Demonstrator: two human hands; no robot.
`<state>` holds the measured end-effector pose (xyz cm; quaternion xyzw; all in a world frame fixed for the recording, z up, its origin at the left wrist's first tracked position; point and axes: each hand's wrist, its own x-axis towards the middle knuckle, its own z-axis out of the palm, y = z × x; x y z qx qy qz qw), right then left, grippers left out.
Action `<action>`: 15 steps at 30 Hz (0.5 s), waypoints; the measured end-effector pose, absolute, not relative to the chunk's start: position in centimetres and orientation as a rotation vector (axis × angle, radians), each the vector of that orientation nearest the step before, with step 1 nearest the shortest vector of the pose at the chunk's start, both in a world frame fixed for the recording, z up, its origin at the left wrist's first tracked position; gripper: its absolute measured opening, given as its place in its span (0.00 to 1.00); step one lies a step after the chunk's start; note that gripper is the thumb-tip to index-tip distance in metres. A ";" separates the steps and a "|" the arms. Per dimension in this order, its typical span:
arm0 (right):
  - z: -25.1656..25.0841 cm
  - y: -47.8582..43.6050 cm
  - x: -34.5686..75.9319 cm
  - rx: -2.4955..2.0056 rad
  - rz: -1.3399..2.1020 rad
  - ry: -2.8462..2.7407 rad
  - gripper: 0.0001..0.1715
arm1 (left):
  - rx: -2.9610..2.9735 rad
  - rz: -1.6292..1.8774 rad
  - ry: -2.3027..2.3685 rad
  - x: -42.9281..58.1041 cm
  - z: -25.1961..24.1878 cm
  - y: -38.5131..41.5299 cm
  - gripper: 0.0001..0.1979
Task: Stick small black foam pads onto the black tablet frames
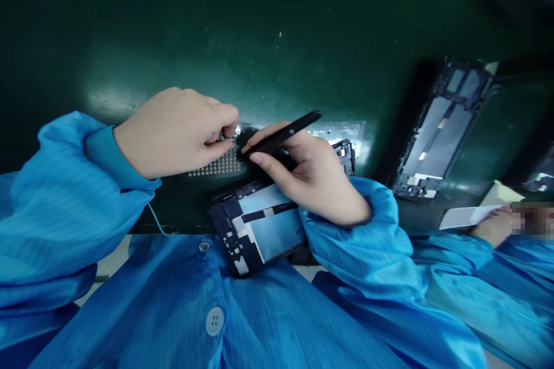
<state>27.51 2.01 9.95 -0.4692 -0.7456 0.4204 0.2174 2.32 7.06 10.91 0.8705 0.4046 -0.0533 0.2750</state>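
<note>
My left hand is closed in a pinch at the upper edge of a sheet of small grey square pads, covering part of it. In my right hand is a slim black pen-like tool, slanting down to the left; its tip is close to the sheet and hard to make out. Below both hands an opened tablet-like device lies tilted near the table's front edge, its inner parts facing up. My right hand and wrist hide part of it.
Another opened device lies to the right on the green table. Clear shiny film is behind my right hand. At far right a co-worker's hand is at a white striped sheet.
</note>
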 end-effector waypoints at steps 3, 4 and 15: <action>10.0 1.6 27.5 -1.295 1.190 -2.057 0.09 | 2.354 -0.135 1.084 2.5 10.9 7.1 0.10; 10.1 1.5 27.5 -1.293 1.194 -2.060 0.09 | 2.357 -0.127 1.084 2.5 10.9 7.1 0.10; 10.7 0.7 27.9 -1.245 1.290 -1.861 0.06 | 2.364 -0.054 1.022 2.0 10.6 7.2 0.09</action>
